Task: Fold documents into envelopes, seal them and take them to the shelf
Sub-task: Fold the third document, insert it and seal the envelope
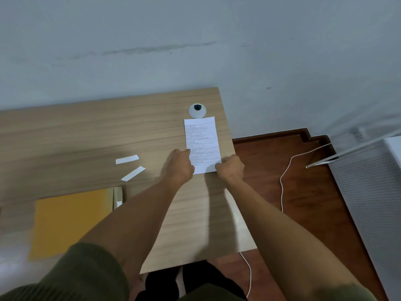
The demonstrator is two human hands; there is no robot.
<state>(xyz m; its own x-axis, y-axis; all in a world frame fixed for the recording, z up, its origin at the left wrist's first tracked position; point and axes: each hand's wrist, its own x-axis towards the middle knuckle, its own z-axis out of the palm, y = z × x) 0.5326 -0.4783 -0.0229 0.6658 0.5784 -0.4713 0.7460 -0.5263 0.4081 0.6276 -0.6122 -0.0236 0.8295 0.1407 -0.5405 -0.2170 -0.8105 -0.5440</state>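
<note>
Desk (pixel 86 131): light wood grain, set against the wall.
Grommet (pixel 197 110): round, grey-white, dark centre, near desk's far right corner.
Wall (pixel 195 40): pale grey, faint horizontal scuff.
Floor (pixel 303 203): reddish-brown wood.
Cable (pixel 282 185): thin, white, trailing over the floor.
Perforated panel (pixel 368 192): grey, far right.

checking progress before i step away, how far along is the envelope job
Early. Done: the document already looks folded narrow. In hand: the left hand and right hand grip its near end on the desk. Left: the yellow envelope lies unfilled, so inserting, sealing and shelving remain.
</note>
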